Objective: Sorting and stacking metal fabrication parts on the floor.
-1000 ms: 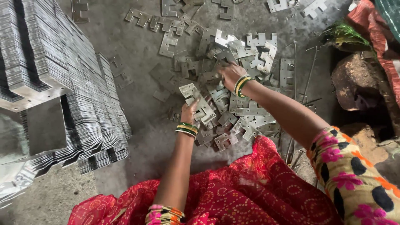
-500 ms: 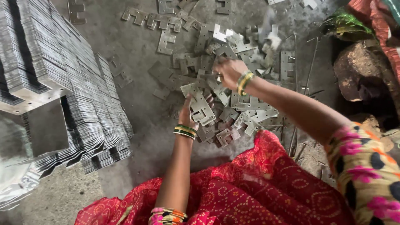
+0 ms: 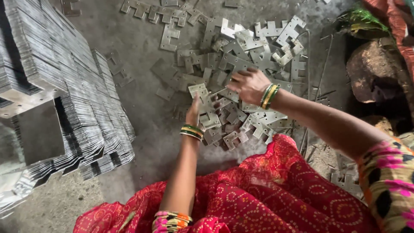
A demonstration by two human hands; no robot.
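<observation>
My left-hand fingers [image 3: 195, 113] hold a small bunch of flat metal pieces [image 3: 202, 101]; my right hand [image 3: 249, 85] reaches, fingers wide, into the loose pile [image 3: 241, 56] at twelve o'clock. Big neat stacks [image 3: 64, 99] sit at nine o'clock (lots done), but many pieces still lie on the floor [image 3: 129, 51].

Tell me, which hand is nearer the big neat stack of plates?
Left. The left hand is closer to the stack, holding plates; the right hand is farther away over the pile.
</observation>
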